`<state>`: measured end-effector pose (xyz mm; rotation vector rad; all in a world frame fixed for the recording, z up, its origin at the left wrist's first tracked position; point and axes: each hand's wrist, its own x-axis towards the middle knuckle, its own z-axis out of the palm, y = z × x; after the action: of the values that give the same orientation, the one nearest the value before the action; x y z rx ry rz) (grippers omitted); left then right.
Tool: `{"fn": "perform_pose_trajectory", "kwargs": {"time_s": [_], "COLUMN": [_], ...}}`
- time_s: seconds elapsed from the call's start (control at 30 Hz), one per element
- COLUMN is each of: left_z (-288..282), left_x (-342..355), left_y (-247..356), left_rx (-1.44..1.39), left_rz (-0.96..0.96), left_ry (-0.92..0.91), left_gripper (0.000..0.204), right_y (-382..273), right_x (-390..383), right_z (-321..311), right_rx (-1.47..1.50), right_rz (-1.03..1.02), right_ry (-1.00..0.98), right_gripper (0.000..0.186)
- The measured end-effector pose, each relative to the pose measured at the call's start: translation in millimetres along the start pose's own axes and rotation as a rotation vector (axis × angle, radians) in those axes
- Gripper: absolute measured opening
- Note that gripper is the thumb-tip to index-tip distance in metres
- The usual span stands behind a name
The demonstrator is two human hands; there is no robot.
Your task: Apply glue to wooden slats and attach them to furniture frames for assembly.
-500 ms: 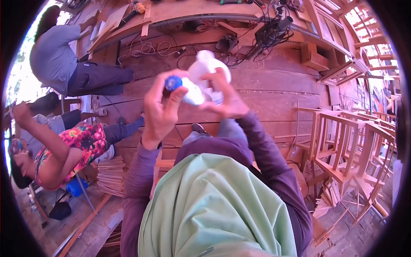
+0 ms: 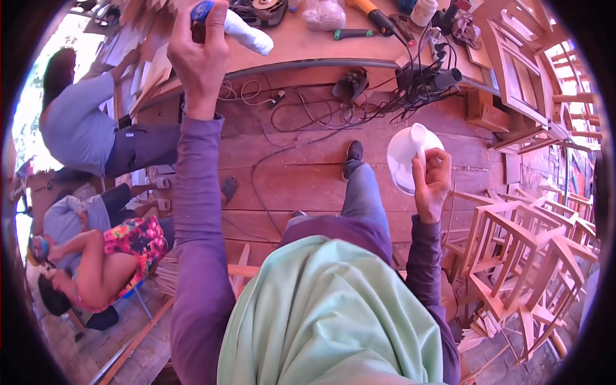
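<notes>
white bottle [image 2: 247, 35] with blue cap gripped in left hand [image 2: 199, 61] up over the bench [image 2: 308, 48], white cup [image 2: 407, 157] pinched in right hand [image 2: 431, 183] lower down, well apart, neither set down yet.

White squeeze bottle with blue cap [image 2: 231, 25], held in left hand [image 2: 199, 58] at top, lying tilted over the workbench edge. White plastic jug [image 2: 407, 157] with handle, gripped by right hand [image 2: 431, 183], mid-right above the plank floor. Clear tied plastic bag [image 2: 324, 14] on workbench, top centre. White cylindrical container [image 2: 423, 11] further right. No signs or screens.
</notes>
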<state>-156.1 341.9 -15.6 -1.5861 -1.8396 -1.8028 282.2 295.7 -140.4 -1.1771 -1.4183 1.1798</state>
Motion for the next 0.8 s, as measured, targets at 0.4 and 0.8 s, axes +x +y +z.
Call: {"fn": "perform_pose_trajectory", "kwargs": {"time_s": [0.4,0.8], "left_z": [160.5,165.0], "left_x": [-36.2,-26.6], "left_y": [-201.4,-211.7], "left_rx": [0.291,0.274], "left_rz": [-0.267,-0.352], "left_ry": [-0.081,-0.181], "left_gripper": [0.029,0.029], "right_y": [1.4,-21.9], "right_x": [113.2,143.0], "right_z": [-37.4,8.2], "right_rx": [-0.107,-0.157], "right_rz": [0.224,0.223], "right_ry": [0.041,0.099], "right_gripper": [0.02,0.017]}}
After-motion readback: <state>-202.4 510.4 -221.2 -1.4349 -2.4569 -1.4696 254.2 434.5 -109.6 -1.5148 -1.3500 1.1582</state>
